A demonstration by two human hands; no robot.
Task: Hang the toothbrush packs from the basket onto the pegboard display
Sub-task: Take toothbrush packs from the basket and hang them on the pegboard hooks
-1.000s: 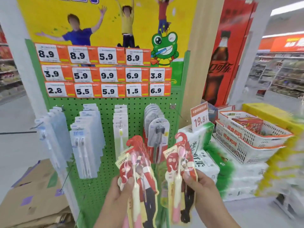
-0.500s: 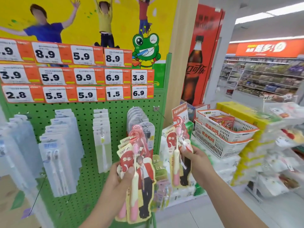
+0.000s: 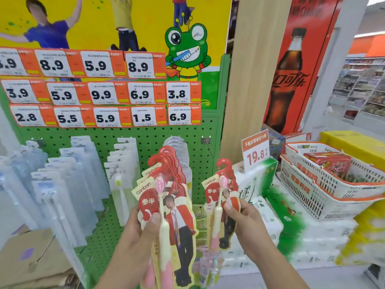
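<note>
perforated green pegboard (image 3: 183,134), hands gripping glossy hook-topped packs (image 3: 166,205)

Above the green board you see three rows of orange-and-white price tags (image 3: 100,91), and over them a yellow poster with a cartoon frog (image 3: 188,50) holding a blue toothbrush. To your right stands a wood-grain column (image 3: 253,80), then a red cola bottle banner (image 3: 295,65). A 19.8 price sign (image 3: 255,152) sits on stacked green-and-white tissue packs (image 3: 268,209). A flattened cardboard box (image 3: 33,259) lies at lower left.
</note>
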